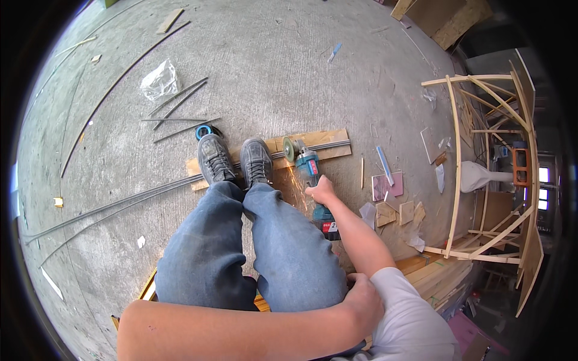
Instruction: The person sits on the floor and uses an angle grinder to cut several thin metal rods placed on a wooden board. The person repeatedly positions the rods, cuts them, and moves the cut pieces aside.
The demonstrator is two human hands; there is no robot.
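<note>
My right hand (322,189) is closed around the grip of a teal cordless angle grinder (309,167). The grinder's green disc (289,149) meets a bundle of thin grey metal rods (328,145), and orange sparks fly back toward my legs. Under the rods lies a flat wooden board (338,135). Both my grey shoes (215,159) press down over the rods and board. My left forearm crosses in front of my thighs; my left hand (363,305) rests by my right knee, against the grey sleeve, its fingers curled and partly hidden.
Short cut rods (180,103), a blue tape roll (205,130) and a clear plastic bag (161,81) lie beyond my feet. The rods' long ends (90,212) stretch left. At right are wood scraps (385,213), stacked planks (436,280) and a wooden frame (454,168).
</note>
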